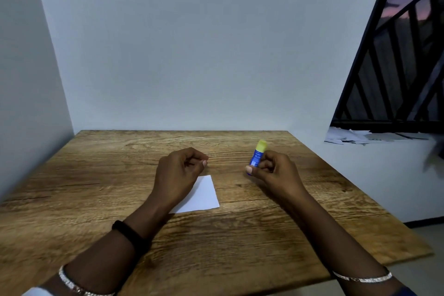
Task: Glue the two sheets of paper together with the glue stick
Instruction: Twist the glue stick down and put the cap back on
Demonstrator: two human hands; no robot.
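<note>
A small white sheet of paper point(204, 196) lies flat on the wooden table point(96, 175), partly under my left wrist; I see only one sheet. My right hand point(271, 170) grips a blue glue stick point(257, 155) with its yellow cap on, held tilted above the table to the right of the paper. My left hand point(180, 173) hovers over the paper's upper left corner with its fingers curled in and nothing visible in them.
The table stands in a corner with white walls behind and to the left. A barred window point(396, 67) is at the right, with loose papers point(355, 137) on its sill.
</note>
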